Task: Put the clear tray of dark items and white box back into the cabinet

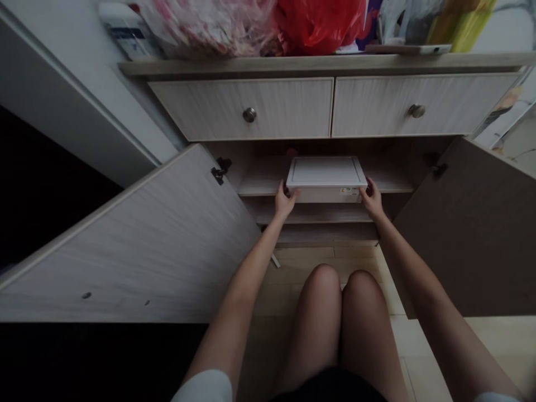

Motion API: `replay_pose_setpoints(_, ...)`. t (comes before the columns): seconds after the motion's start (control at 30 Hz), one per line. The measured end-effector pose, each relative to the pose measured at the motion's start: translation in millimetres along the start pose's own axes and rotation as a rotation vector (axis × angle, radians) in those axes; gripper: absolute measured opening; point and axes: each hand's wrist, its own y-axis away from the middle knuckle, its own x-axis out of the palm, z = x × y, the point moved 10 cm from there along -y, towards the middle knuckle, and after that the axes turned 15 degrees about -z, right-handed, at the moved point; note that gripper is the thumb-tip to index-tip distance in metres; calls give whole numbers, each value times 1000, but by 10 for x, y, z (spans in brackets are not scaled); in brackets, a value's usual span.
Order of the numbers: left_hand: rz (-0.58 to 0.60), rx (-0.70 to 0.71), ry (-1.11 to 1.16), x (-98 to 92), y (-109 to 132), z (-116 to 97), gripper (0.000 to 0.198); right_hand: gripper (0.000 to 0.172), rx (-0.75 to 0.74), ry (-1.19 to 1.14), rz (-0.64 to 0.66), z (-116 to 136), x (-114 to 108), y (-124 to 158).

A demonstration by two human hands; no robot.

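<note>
The label [349,191] on the white box [326,171] is too small to read — the plastic bags [318,25] run off the top.

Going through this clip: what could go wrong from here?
The white box is held only near its front corners by the left hand and right hand, so it could tip or slip if moved. The left cabinet door and right cabinet door stand open on either side of the arms and might swing against them.

Left hand [286,201] gripping, right hand [372,199] gripping
</note>
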Motion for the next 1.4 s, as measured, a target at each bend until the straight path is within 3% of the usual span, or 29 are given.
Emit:
replay_pose_setpoints(0.1,-82,49,-67,-117,97,106,43,72,-11,37,-71,-40,-148,221)
replay_pose_setpoints(0.23,-91,67,-114,-121,186,170,35,59,-21,159,-176,-73,-266,361)
replay_pose_setpoints(0.4,-86,78,-130,-65,174,190,28,59,-125,302,-153,72,-222,330)
replay_pose_setpoints(0.53,-57,99,-161,-37,183,203,35,60,-154,387,-116,116,-199,302)
replay_pose_setpoints(0.63,-100,188,-212,-131,211,51,47,60,-200,438,-90,203,-208,318)
replay_pose_setpoints(0.73,-186,390,-308,-257,295,-300,67,63,-381,578,-102,481,-213,410)
replay_pose_setpoints(0.87,18,636,-498,35,480,-626,67,64,-625,850,68,739,96,626)
replay_pose_setpoints(1.0,190,704,-591,348,594,-639,67,69,-656,964,190,702,365,697)
replay_pose_setpoints(1.4,223,633,-584,525,527,-576,70,70,-611,1022,234,568,519,572)
